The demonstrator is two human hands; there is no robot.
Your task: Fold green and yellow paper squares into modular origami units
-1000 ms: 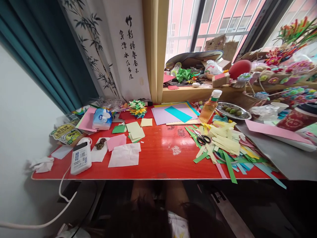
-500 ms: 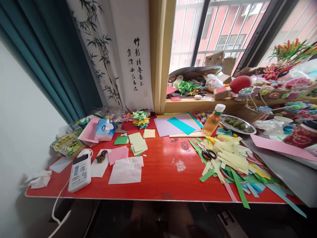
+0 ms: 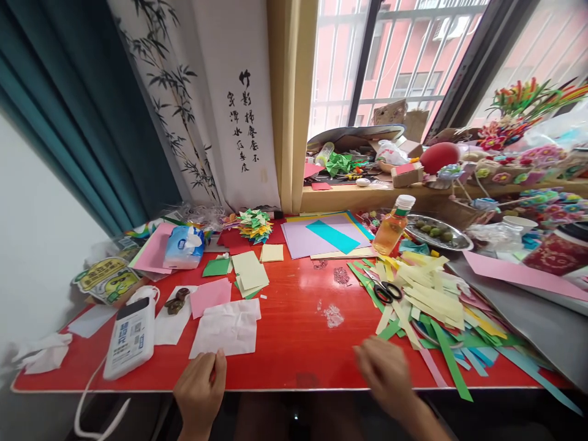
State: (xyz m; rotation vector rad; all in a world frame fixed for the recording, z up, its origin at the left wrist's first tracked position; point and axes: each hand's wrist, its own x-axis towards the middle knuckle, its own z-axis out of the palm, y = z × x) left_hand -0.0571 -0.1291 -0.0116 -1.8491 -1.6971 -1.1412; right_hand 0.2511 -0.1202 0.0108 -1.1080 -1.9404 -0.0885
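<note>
My left hand (image 3: 201, 383) is at the table's front edge, closed in a loose fist with the thumb alongside. It is nearest to a creased white paper tissue (image 3: 227, 331); no object shows in it. Over the front edge further right, my right hand (image 3: 386, 370) is also curled closed, slightly blurred, with nothing visible in it. Beyond it lie black-handled scissors (image 3: 386, 291) and a heap of cut paper strips (image 3: 432, 285) in yellow, green, pink and blue. Pink paper (image 3: 211, 297) and pale yellow paper squares (image 3: 250, 269) lie behind the tissue.
The red table (image 3: 294, 337) also bears a white power bank (image 3: 131, 340) with a cable, a tissue pack (image 3: 184, 246), a folded-paper ornament (image 3: 255, 226), coloured sheets (image 3: 298, 239), an amber bottle (image 3: 393, 226) and a metal dish of green fruit (image 3: 436, 233). Crafts crowd the windowsill.
Both my hands have come into view from below, at the front edge. The view has shifted slightly; the things on the table lie as before.
</note>
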